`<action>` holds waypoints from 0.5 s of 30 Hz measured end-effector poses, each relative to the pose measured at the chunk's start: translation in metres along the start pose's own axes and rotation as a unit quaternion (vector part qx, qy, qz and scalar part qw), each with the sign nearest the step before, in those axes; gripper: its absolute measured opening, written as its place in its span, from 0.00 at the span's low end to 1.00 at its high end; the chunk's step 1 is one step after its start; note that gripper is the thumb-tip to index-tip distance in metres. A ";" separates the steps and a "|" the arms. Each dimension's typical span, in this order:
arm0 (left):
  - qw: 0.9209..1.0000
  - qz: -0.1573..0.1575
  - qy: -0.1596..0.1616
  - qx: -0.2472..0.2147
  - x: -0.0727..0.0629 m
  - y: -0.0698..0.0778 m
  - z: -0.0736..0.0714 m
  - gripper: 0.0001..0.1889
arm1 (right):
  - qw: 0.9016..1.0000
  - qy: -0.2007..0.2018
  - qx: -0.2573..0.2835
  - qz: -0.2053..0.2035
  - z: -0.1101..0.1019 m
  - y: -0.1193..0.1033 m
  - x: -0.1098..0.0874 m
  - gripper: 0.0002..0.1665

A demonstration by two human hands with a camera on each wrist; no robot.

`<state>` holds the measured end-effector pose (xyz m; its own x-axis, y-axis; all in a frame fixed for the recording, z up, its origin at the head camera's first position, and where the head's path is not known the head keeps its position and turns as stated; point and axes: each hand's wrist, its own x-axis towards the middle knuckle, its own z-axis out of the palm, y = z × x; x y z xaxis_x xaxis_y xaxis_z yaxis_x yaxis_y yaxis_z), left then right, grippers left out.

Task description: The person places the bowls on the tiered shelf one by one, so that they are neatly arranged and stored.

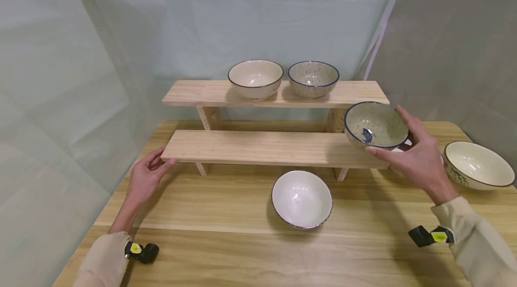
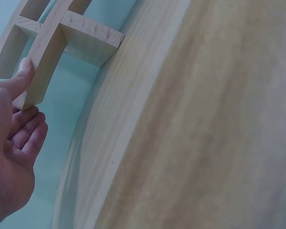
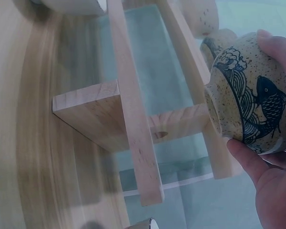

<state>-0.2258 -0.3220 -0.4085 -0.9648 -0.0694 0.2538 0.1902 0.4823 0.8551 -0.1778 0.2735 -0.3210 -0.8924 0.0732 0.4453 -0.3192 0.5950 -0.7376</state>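
Note:
My right hand (image 1: 426,163) grips a speckled bowl (image 1: 377,123) with a blue rim, thumb low on its side and fingers at the far side. The bowl is tilted over the right end of the lower board of a two-step wooden rack (image 1: 258,145). In the right wrist view, a dark blue fish and wave pattern shows on the outside of the bowl (image 3: 248,95). My left hand (image 1: 146,179) pinches the left end of that lower board. The left wrist view shows the thumb (image 2: 23,76) on the board's edge and the fingers curled beneath its end.
On the upper board stand a cream bowl (image 1: 256,76) with a brown rim and a speckled bowl (image 1: 313,81). A white bowl (image 1: 302,199) sits on the table in front. At right is a leaf-patterned bowl (image 1: 480,165); another pale bowl is mostly hidden behind my right hand.

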 end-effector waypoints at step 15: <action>1.000 0.003 -0.001 -0.013 0.001 -0.002 0.001 0.34 | 1.000 0.002 -0.010 0.012 -0.004 0.000 0.013 0.63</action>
<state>-0.2270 -0.3222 -0.4100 -0.9639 -0.0638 0.2583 0.2012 0.4606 0.8645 -0.1879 0.2783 -0.3134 -0.8980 0.0905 0.4305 -0.2924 0.6084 -0.7378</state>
